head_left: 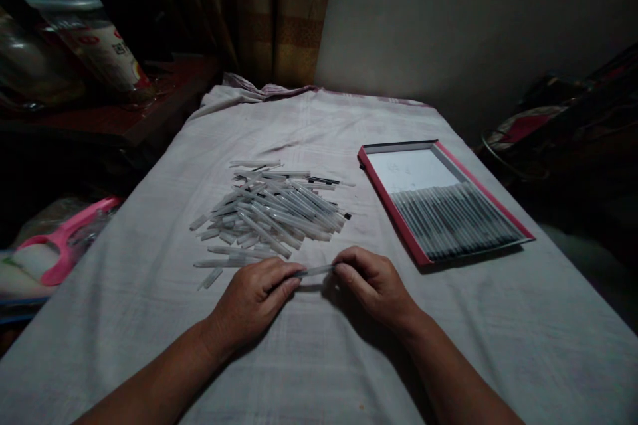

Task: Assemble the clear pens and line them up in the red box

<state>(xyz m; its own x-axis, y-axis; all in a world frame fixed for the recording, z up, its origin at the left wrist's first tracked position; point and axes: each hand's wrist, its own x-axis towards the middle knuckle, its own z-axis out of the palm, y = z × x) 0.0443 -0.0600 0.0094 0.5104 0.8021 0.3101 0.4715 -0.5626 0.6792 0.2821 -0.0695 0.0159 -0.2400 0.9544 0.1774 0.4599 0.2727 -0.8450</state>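
Between my two hands a slim translucent pen (318,270) is held level, just above the cloth. My left hand (256,289) pinches its left end and my right hand (371,282) pinches its right end, so both tips are hidden by fingers. Just beyond my left hand lies a loose pile of clear pen barrels and caps (279,209), with a few dark slender pieces among them. To the right of the pile, a shallow pink-edged box (393,212) holds a row of similar pens (453,222) side by side in its near part; its white bottom shows at the far end.
A pale checked cloth (309,372) covers the table. At the left, a lidded plastic jar (100,46) stands on a dark red side table (149,103), and a pink handle (64,239) lies lower down. A curtain (279,6) and wall stand behind.
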